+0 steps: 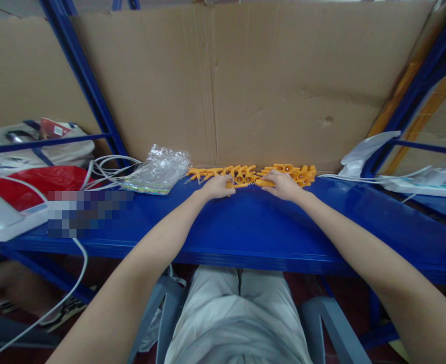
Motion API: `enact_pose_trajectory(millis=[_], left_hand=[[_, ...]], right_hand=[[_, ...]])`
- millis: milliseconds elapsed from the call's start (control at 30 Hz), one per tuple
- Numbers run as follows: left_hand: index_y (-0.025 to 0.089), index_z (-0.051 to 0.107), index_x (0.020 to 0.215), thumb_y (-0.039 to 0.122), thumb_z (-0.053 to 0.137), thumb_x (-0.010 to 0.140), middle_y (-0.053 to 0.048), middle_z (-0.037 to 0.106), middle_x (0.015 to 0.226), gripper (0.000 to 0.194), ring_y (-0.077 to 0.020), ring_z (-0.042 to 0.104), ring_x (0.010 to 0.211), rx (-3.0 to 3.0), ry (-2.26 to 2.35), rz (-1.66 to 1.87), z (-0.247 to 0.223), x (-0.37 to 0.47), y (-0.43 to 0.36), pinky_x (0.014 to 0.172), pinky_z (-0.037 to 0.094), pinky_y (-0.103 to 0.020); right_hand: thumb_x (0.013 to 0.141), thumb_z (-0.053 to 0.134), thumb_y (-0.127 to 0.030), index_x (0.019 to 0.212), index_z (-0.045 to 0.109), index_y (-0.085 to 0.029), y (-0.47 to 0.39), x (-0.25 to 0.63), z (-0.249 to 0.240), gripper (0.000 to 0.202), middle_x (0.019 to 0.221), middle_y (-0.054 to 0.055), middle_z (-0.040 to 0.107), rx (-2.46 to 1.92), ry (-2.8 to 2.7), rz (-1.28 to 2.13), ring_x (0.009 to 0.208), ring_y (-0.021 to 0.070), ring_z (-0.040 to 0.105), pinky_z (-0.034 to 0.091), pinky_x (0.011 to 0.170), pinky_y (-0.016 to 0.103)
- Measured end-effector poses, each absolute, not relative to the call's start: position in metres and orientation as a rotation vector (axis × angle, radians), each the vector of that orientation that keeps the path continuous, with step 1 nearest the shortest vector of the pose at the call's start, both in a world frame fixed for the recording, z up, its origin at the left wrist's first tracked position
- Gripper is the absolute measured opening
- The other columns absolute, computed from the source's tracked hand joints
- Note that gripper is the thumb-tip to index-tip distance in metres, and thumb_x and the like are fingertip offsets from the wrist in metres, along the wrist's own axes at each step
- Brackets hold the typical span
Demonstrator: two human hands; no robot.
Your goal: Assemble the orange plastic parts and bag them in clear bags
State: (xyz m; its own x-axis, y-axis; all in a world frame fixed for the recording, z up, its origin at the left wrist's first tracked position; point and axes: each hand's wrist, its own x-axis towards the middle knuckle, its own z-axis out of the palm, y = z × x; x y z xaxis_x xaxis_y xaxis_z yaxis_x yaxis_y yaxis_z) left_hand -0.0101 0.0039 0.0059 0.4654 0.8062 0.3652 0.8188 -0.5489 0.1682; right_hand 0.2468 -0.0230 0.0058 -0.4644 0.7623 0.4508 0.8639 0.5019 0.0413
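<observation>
Along the back of the blue shelf lies a row of orange plastic pieces (238, 171), some Y-shaped and some with round cup-like ends. Thin twisted metal parts stick out of several. My left hand (218, 187) is closed at the front of the row, thumb and fingers around one small orange piece (229, 185). To its right, my right hand (283, 186) has its fingers bent over another orange piece (263, 182). More pieces (302, 174) are heaped behind and beside that hand. Their exact kind is too small to make out.
A clear plastic bag (161, 169) lies left of the row, near white cables (111, 164) and a red bag (56, 182). Cardboard (276, 86) stands behind the blue shelf (253, 227). Blue posts (88, 86) rise on both sides. Another person's leg shows low at left.
</observation>
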Motion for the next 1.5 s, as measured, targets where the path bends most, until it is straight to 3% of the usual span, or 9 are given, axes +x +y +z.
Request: enact_pose_trajectory(millis=[367, 633, 733, 833, 1000, 1133, 1233, 1367, 1500], left_hand=[[0.016, 0.067, 0.098, 0.02, 0.061, 0.073, 0.001, 0.061, 0.066, 0.027, -0.0166, 0.059, 0.064, -2.728, -1.435, -0.838, 0.005, -0.004, -0.001, 0.06, 0.039, -0.026], [0.017, 0.067, 0.1, 0.022, 0.063, 0.07, -0.002, 0.065, 0.076, 0.031, -0.0185, 0.06, 0.072, -2.646, -1.435, -0.846, 0.006, -0.004, -0.002, 0.064, 0.04, -0.026], [0.018, 0.067, 0.104, 0.025, 0.063, 0.071, -0.004, 0.067, 0.083, 0.034, -0.0201, 0.063, 0.078, -2.596, -1.41, -0.818, 0.007, -0.005, -0.004, 0.068, 0.042, -0.027], [0.018, 0.067, 0.106, 0.026, 0.062, 0.072, -0.004, 0.068, 0.087, 0.034, -0.0207, 0.064, 0.082, -2.571, -1.372, -0.826, 0.006, -0.005, -0.004, 0.072, 0.044, -0.027], [0.018, 0.067, 0.106, 0.025, 0.062, 0.073, -0.005, 0.069, 0.09, 0.034, -0.0206, 0.064, 0.084, -2.545, -1.328, -0.819, 0.005, -0.004, -0.005, 0.073, 0.045, -0.027], [0.015, 0.066, 0.109, 0.024, 0.061, 0.074, -0.007, 0.07, 0.094, 0.037, -0.022, 0.065, 0.086, -2.523, -1.341, -0.761, 0.007, -0.004, -0.006, 0.075, 0.046, -0.028], [0.015, 0.066, 0.11, 0.024, 0.061, 0.074, -0.007, 0.071, 0.095, 0.037, -0.0228, 0.066, 0.087, -2.516, -1.38, -0.728, 0.007, -0.005, -0.005, 0.075, 0.046, -0.029], [0.016, 0.066, 0.108, 0.024, 0.062, 0.075, -0.007, 0.072, 0.095, 0.035, -0.0222, 0.066, 0.087, -2.515, -1.363, -0.746, 0.006, -0.005, -0.004, 0.074, 0.046, -0.028], [0.017, 0.066, 0.107, 0.023, 0.063, 0.074, -0.006, 0.072, 0.097, 0.033, -0.0214, 0.066, 0.088, -2.504, -1.333, -0.788, 0.005, -0.005, -0.004, 0.075, 0.047, -0.027]], right_hand=[[0.091, 0.053, -0.025, 0.125, 0.066, -0.022, -0.031, 0.235, 0.002, 0.036, 0.117, 0.013, 0.057, -1.044, -2.363, -0.363, 0.096, 0.0256, 0.063, 0.052, 0.089, 0.043], [0.076, 0.072, -0.025, 0.13, 0.057, -0.022, -0.014, 0.25, 0.007, 0.056, 0.125, 0.011, 0.059, -1.004, -2.216, 0.194, 0.116, 0.0251, 0.059, 0.052, 0.098, 0.046], [0.078, 0.072, -0.026, 0.117, 0.062, -0.021, -0.012, 0.254, 0.007, 0.041, 0.122, 0.01, 0.063, -1.045, -2.085, 0.445, 0.11, 0.0217, 0.063, 0.053, 0.096, 0.043], [0.082, 0.071, -0.032, 0.106, 0.064, -0.018, -0.014, 0.253, 0.007, 0.028, 0.105, 0.01, 0.07, -1.118, -1.955, 0.668, 0.094, 0.0202, 0.07, 0.057, 0.091, 0.041], [0.092, 0.059, -0.044, 0.094, 0.062, -0.016, -0.022, 0.244, 0.009, 0.028, 0.083, 0.009, 0.073, -1.196, -1.806, 0.904, 0.071, 0.0172, 0.072, 0.06, 0.078, 0.034], [0.096, 0.053, -0.042, 0.089, 0.059, -0.016, -0.029, 0.239, 0.013, 0.028, 0.083, 0.011, 0.074, -1.288, -1.758, 0.939, 0.069, 0.0161, 0.072, 0.059, 0.073, 0.03], [0.094, 0.057, -0.032, 0.1, 0.058, -0.016, -0.033, 0.241, 0.016, 0.016, 0.09, 0.011, 0.074, -1.295, -1.749, 1.051, 0.072, 0.0159, 0.072, 0.058, 0.073, 0.029], [0.084, 0.069, -0.017, 0.115, 0.054, -0.018, -0.035, 0.245, 0.016, 0.034, 0.097, 0.009, 0.075, -1.271, -1.724, 1.112, 0.075, 0.0157, 0.073, 0.058, 0.076, 0.03], [0.091, 0.062, -0.03, 0.098, 0.059, -0.015, -0.034, 0.244, 0.014, 0.016, 0.091, 0.011, 0.075, -1.231, -1.737, 1.118, 0.072, 0.0163, 0.072, 0.058, 0.075, 0.031]])
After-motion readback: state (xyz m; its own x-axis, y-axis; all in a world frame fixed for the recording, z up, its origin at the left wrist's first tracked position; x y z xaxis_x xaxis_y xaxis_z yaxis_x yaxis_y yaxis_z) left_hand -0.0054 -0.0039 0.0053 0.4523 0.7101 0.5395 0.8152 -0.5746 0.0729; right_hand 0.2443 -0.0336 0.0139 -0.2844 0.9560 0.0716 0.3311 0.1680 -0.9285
